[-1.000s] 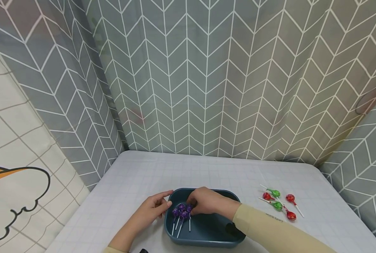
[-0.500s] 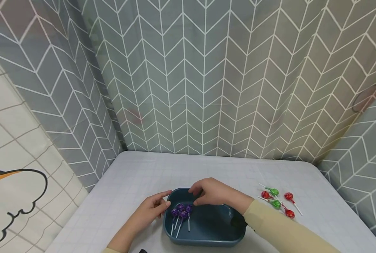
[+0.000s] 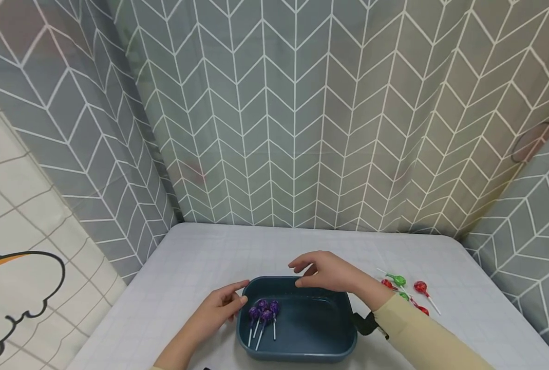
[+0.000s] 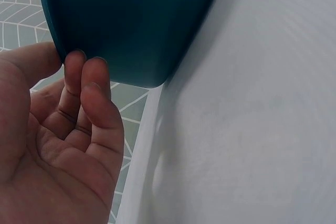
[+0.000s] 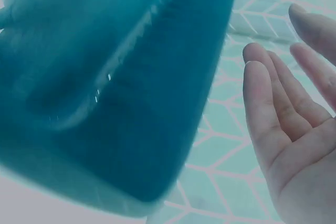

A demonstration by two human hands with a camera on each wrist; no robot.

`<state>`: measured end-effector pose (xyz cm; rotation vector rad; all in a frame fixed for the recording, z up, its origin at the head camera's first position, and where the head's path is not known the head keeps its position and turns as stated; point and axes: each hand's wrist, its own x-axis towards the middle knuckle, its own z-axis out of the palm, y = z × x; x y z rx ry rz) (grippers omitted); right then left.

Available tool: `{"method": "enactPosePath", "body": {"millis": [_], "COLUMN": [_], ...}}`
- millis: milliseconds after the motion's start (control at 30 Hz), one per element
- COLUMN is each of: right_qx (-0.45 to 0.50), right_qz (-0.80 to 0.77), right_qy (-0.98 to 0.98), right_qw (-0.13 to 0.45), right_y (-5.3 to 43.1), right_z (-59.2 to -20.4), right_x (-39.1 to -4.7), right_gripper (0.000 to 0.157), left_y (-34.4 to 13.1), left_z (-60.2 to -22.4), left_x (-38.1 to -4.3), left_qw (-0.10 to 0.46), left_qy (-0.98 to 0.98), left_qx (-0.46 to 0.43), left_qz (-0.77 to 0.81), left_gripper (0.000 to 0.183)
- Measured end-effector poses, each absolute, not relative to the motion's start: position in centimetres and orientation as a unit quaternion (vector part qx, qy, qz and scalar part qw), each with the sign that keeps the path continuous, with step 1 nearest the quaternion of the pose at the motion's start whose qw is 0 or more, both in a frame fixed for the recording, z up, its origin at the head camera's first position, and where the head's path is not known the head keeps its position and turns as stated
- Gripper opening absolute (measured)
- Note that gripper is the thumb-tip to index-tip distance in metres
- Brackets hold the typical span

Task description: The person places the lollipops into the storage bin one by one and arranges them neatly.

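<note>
Right sleeve [image 3: 424, 336] in the way, partly covering the group on the white table [image 3: 228, 246]: three red lollipops [image 3: 420, 286], two green lollipops [image 3: 399, 280]. Blue box [image 3: 302, 356] holds four purple lollipops [image 3: 267, 315], left end. Left hand [image 3: 216, 308] pinches its rim; right hand [image 3: 326, 270] above far rim, fingers spread

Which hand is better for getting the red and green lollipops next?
Probably the right hand: it holds nothing and is nearer the red and green lollipops, which lie right of the tray. The left hand touches the tray's left rim, farther away.
</note>
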<state>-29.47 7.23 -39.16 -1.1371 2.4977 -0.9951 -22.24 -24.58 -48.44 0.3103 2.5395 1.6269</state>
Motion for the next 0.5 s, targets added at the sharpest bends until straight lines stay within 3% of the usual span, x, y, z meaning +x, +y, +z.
{"method": "enactPosePath", "body": {"millis": [500], "right_qx": [-0.304], "right_qz": [-0.409], "right_qy": [0.856], "right_qw": [0.082], "right_y": [12.8], "right_z": [-37.9], "right_x": [-30.0], "right_gripper": [0.047], "left_y": [-24.5], "left_z": [-48.2], "left_x": [-22.2], "left_qw": [0.061], "left_qy": [0.833], "left_qx": [0.100], "left_qz": [0.541], "left_gripper": [0.047]}}
